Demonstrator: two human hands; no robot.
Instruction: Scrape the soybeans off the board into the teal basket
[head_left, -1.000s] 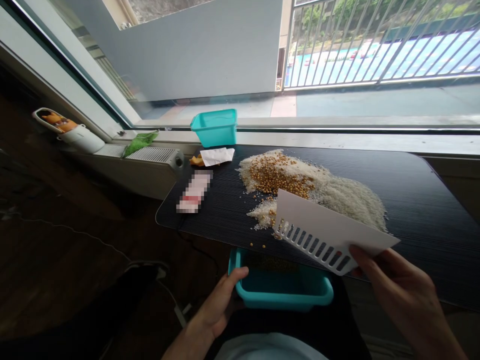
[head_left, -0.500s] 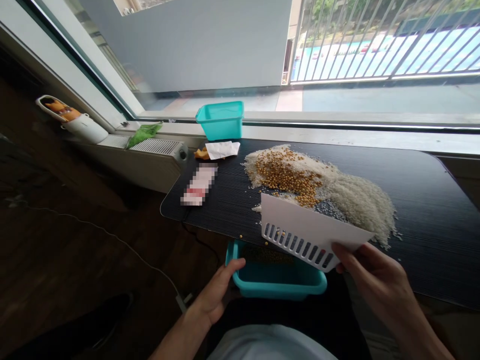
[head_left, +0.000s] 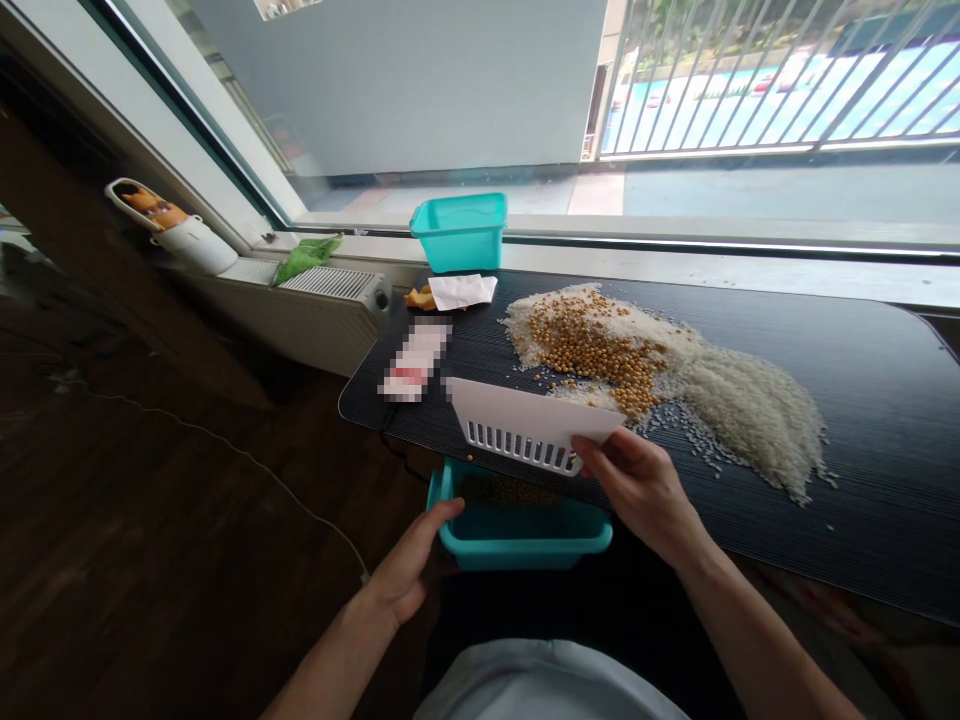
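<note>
My left hand (head_left: pixel 416 550) grips the left end of a turquoise plastic bin (head_left: pixel 525 553), thumb over its rim. The bin sits just below the table's front edge, with a layer of small grains inside. Between thumb and fingers, my right hand (head_left: pixel 637 480) holds the right end of a white slotted plastic scraper (head_left: pixel 532 415). Its slotted edge is down, near the table's front edge above the bin. Beyond it, yellow soybeans (head_left: pixel 600 350) lie mixed on a heap of white rice (head_left: pixel 757 410). One loose bean rests by the table edge.
A second turquoise bin (head_left: pixel 461 235) stands at the table's back left, behind a white paper (head_left: pixel 463 292). A blurred pinkish object (head_left: pixel 416 362) lies on the dark table (head_left: pixel 870 450) at left. A radiator (head_left: pixel 322 320) with a green cloth (head_left: pixel 307 258) runs along the window.
My right hand has moved left with the scraper, away from the rice end, toward the table's front-left edge. My left hand still holds the bin. The whole view has shifted slightly.
</note>
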